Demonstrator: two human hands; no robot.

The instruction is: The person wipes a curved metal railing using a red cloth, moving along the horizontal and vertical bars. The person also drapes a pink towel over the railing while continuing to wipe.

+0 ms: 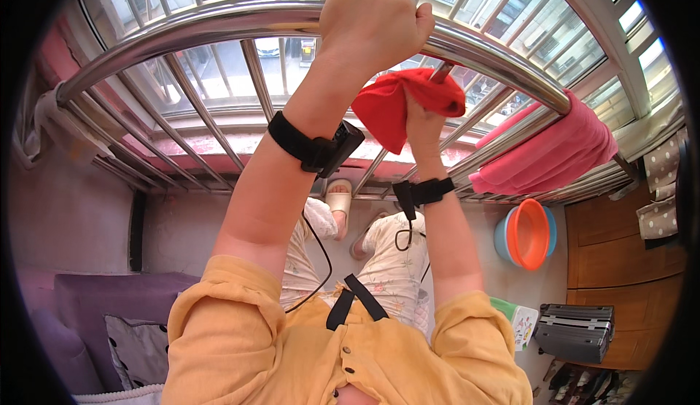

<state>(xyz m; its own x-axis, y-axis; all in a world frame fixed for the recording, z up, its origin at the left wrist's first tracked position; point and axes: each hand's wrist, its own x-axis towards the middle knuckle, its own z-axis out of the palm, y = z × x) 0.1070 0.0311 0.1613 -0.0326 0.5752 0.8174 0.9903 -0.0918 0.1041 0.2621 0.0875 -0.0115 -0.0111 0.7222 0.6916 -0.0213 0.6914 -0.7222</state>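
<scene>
My left hand [372, 27] is closed over the thick stainless-steel handrail [219, 18] of a railing, back of the hand up, fingertips hidden. Just below and to its right, my right hand [424, 123] grips a red cloth [388, 107]. The cloth is wrapped around one of the upright bars [439, 72] beneath the handrail, and its folds hide most of my right fingers. A loose corner of the cloth hangs down on the left side. Each wrist wears a black strap with a small device on it.
A pink towel [547, 153] hangs over the railing at right; whitish fabric [46, 118] is tied at its left end. Barred windows stand beyond. Plastic basins [528, 235], a grey suitcase [574, 333] and a wooden cabinet [612, 257] are at right, a purple sofa [109, 301] at left.
</scene>
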